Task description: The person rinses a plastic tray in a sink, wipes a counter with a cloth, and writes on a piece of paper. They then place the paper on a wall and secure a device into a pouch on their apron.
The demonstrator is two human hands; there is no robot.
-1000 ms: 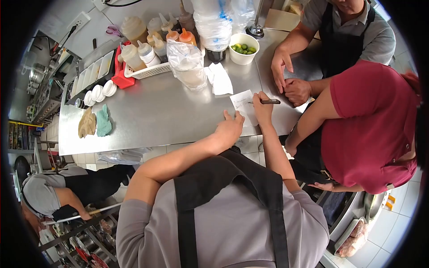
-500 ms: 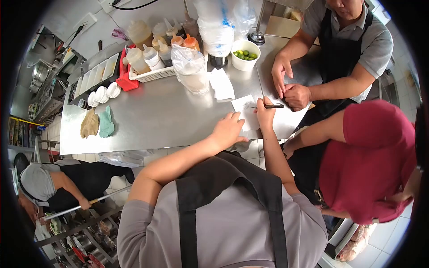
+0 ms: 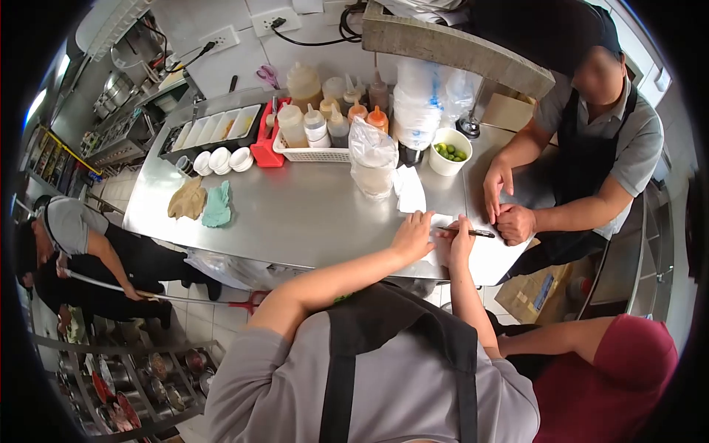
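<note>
Pen sits pinched in the right hand (left hand half open, fingers slightly parted).

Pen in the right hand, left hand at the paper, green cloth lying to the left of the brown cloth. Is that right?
Not the cloths: the head view shows the green cloth to the right of the brown cloth. The pen is in the right hand, the left hand at the paper.

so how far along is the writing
Already done: the paper is set out on the counter, the left hand at its edge. In hand: the pen, held in the right hand over the paper. Left: probably some writing, but I can't make out how much is written.
</note>
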